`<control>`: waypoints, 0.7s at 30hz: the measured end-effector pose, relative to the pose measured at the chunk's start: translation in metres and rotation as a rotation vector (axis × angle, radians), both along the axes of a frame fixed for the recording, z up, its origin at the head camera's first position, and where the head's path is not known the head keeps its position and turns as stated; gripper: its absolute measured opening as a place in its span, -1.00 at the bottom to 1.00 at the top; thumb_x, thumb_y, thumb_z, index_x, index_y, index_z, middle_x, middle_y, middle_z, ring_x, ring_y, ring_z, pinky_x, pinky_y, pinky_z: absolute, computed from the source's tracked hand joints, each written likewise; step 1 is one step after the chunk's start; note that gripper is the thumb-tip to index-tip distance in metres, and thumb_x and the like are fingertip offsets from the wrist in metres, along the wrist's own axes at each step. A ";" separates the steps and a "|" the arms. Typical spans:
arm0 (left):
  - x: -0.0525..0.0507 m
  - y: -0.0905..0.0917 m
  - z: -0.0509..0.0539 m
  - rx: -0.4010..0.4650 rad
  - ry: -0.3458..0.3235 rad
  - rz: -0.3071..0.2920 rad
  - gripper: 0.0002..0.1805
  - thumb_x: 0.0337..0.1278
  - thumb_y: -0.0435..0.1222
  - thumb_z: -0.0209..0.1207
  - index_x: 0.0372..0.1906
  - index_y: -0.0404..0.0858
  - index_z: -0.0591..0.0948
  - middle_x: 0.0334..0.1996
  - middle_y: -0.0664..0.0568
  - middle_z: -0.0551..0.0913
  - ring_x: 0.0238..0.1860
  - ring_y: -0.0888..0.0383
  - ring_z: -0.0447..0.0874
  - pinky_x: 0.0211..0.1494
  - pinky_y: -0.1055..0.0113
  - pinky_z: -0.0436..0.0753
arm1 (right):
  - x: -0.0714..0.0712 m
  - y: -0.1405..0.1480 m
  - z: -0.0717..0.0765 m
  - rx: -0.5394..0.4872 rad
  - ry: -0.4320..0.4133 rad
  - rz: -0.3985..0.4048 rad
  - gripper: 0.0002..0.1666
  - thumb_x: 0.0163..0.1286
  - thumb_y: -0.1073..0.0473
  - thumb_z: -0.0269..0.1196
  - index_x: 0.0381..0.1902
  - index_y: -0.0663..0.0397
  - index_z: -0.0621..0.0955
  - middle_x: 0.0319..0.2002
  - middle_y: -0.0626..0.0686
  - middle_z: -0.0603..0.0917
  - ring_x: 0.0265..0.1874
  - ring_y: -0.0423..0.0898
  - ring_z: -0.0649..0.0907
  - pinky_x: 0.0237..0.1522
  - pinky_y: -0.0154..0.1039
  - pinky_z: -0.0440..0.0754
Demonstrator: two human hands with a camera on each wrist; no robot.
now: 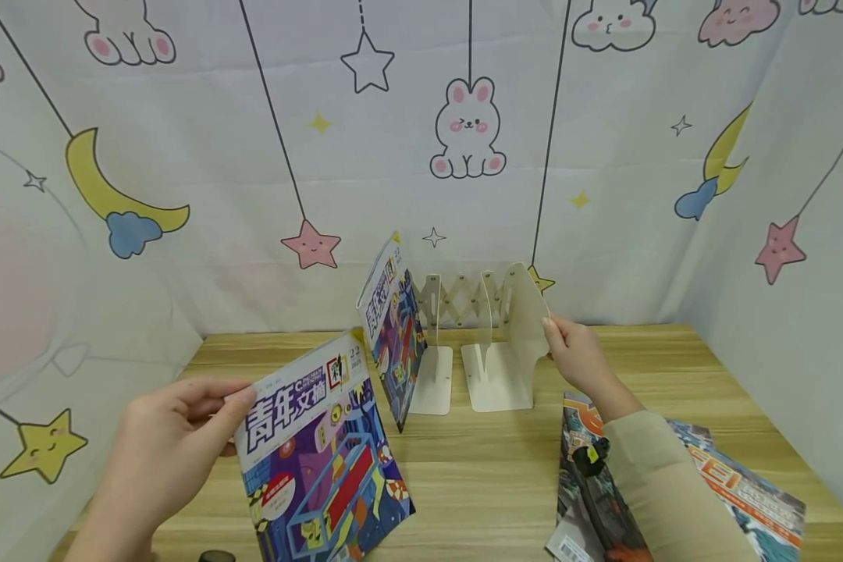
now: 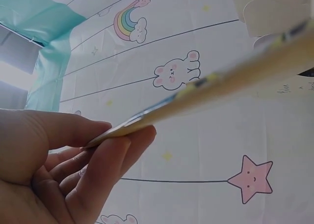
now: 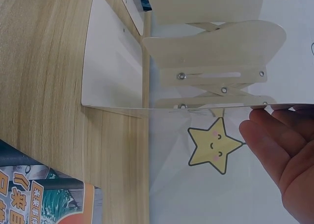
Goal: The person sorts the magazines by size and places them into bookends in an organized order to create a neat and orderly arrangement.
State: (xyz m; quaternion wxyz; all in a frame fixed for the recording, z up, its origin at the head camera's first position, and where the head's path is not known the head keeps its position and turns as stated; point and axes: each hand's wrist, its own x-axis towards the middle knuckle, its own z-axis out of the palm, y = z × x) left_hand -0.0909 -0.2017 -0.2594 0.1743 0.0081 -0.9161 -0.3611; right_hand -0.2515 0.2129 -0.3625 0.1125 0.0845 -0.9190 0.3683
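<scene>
Pinches magazine [image 1: 323, 460] with left hand [image 1: 176, 441], lower left of frame; grips rack [image 1: 525, 336] by edge with right hand [image 1: 581, 357], right of centre.

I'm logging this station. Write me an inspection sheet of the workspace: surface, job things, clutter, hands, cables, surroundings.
Surface: wood-grain table.
Job things: cream rack; standing magazine at its left end; second magazine, same cover.
Clutter: overlapping magazine pile at right, partly hidden by the sleeve.
Left hand: pinches the second magazine.
Right hand: touches the rack's right end plate; grip unclear.
Cables: dark strip beside the sleeve; cannot tell if cable.
Surroundings: pale backdrop, cartoon prints.
</scene>
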 end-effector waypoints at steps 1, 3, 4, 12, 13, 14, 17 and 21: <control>0.000 0.000 0.000 -0.007 0.006 0.005 -0.72 0.25 -0.20 0.16 -0.12 -0.32 0.67 -0.36 -0.14 0.75 -0.58 0.34 0.64 -0.55 0.48 0.62 | 0.000 0.000 0.000 0.001 -0.002 0.001 -0.41 0.55 -0.03 -0.17 0.29 0.29 0.39 -0.51 0.25 0.56 -0.39 0.16 0.65 -0.48 -0.26 0.54; 0.001 0.001 0.001 -0.020 0.017 0.016 -0.73 0.24 -0.19 0.17 -0.12 -0.30 0.67 -0.36 -0.12 0.75 -0.58 0.33 0.63 -0.55 0.47 0.62 | 0.000 0.000 0.001 0.005 -0.003 0.002 -0.41 0.55 -0.03 -0.17 0.28 0.30 0.40 -0.51 0.24 0.56 -0.39 0.15 0.65 -0.47 -0.26 0.54; 0.001 0.001 0.001 -0.021 0.023 0.022 -0.73 0.24 -0.19 0.17 -0.13 -0.29 0.68 -0.37 -0.12 0.75 -0.59 0.33 0.63 -0.55 0.47 0.62 | 0.000 0.000 0.001 0.005 -0.004 0.003 -0.42 0.55 -0.02 -0.17 0.28 0.29 0.40 -0.51 0.24 0.56 -0.39 0.15 0.65 -0.47 -0.25 0.54; 0.005 0.002 0.003 -0.031 0.096 0.037 -0.77 0.23 -0.19 0.18 -0.17 -0.26 0.69 -0.41 -0.10 0.75 -0.63 0.35 0.61 -0.57 0.48 0.61 | -0.001 -0.001 0.001 -0.008 -0.016 0.002 -0.43 0.55 0.00 -0.16 0.29 0.30 0.38 -0.50 0.24 0.54 -0.37 0.15 0.65 -0.44 -0.24 0.57; 0.006 0.002 0.003 -0.030 0.101 0.037 -0.77 0.23 -0.20 0.18 -0.18 -0.26 0.70 -0.41 -0.09 0.75 -0.63 0.36 0.61 -0.57 0.47 0.61 | -0.001 0.000 0.001 -0.009 -0.016 0.002 -0.43 0.55 0.00 -0.16 0.29 0.30 0.39 -0.52 0.23 0.54 -0.37 0.15 0.65 -0.44 -0.23 0.58; 0.007 0.002 0.004 -0.029 0.106 0.038 -0.77 0.23 -0.19 0.18 -0.18 -0.26 0.70 -0.41 -0.09 0.75 -0.64 0.37 0.61 -0.57 0.47 0.61 | -0.001 0.000 0.001 -0.009 -0.016 0.002 -0.43 0.55 0.00 -0.16 0.29 0.31 0.38 -0.52 0.23 0.53 -0.37 0.15 0.66 -0.43 -0.22 0.59; 0.008 0.003 0.005 -0.018 0.103 0.046 -0.76 0.22 -0.18 0.19 -0.17 -0.26 0.69 -0.41 -0.10 0.75 -0.64 0.38 0.62 -0.56 0.47 0.61 | -0.001 0.000 0.001 -0.010 -0.019 0.002 -0.41 0.55 -0.01 -0.16 0.28 0.31 0.38 -0.53 0.21 0.53 -0.36 0.16 0.66 -0.42 -0.20 0.60; 0.010 0.004 0.006 -0.005 0.107 0.057 -0.75 0.21 -0.18 0.20 -0.16 -0.26 0.69 -0.40 -0.11 0.75 -0.64 0.40 0.62 -0.54 0.48 0.62 | -0.001 0.000 0.000 -0.017 -0.023 0.002 -0.38 0.55 -0.06 -0.18 0.29 0.32 0.37 -0.54 0.19 0.52 -0.34 0.17 0.67 -0.41 -0.18 0.62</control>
